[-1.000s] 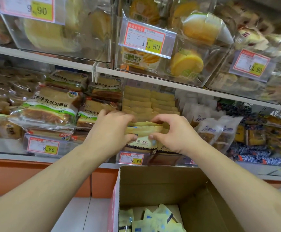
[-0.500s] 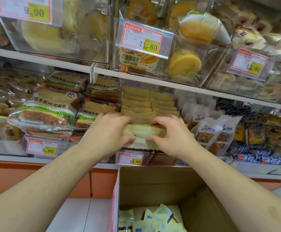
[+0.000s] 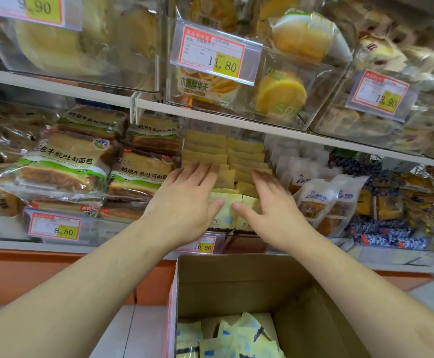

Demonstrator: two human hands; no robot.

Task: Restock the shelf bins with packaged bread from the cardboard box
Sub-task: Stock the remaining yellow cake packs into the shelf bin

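Note:
Two rows of pale yellow bread packets (image 3: pixel 226 156) fill a clear shelf bin (image 3: pixel 246 241) on the lower shelf, price tag 10.80 on its front. My left hand (image 3: pixel 184 202) lies flat with straight fingers on the left row, its thumb on the front packet (image 3: pixel 225 215). My right hand (image 3: pixel 272 205) rests likewise on the right row, thumb on the neighbouring front packet. Below, the open cardboard box (image 3: pixel 236 285) holds several more yellow packets (image 3: pixel 231 339) at its bottom.
Toast bread packs (image 3: pixel 61 166) are stacked in the bin to the left, white pastry bags (image 3: pixel 321 202) to the right. The upper shelf (image 3: pixel 210 115) carries clear bins of cakes with price tags 11.80 and 13.90, overhanging the lower bins.
Both hands have let go of the packet they gripped between them. Their fingers have straightened and now lie flat on the rows, a little further apart.

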